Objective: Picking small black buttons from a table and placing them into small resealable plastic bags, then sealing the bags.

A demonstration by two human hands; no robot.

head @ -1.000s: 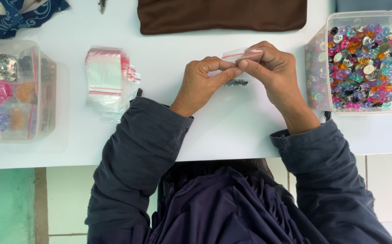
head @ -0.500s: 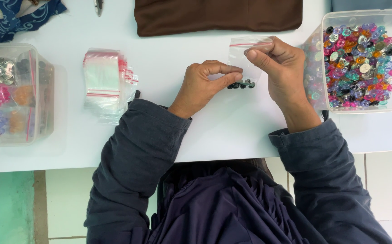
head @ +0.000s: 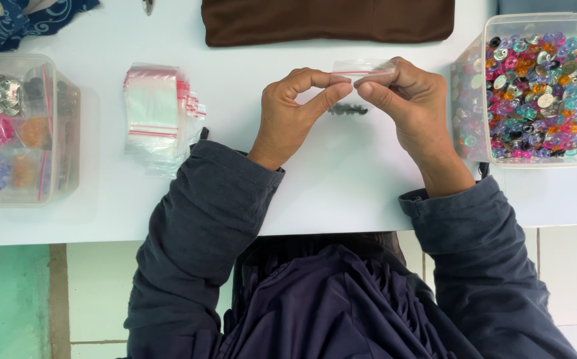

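Note:
Both hands pinch the top of one small clear zip bag (head: 363, 68) with a red strip, held just above the white table (head: 341, 193). My left hand (head: 295, 113) grips its left end between thumb and forefinger. My right hand (head: 411, 106) grips its right end. Several small dark pieces (head: 348, 110) show at the bottom of the bag, between the two hands.
A stack of empty zip bags (head: 158, 113) lies to the left. A clear box of filled bags (head: 19, 126) stands at far left. A clear tub of colourful buttons (head: 534, 86) stands at right. Brown cloth (head: 328, 20) lies at the back; blue patterned cloth (head: 29, 16) at back left.
Half a second ago only my right hand held the bag up while my left was by the dark pieces. Now both hands pinch the bag's top edge.

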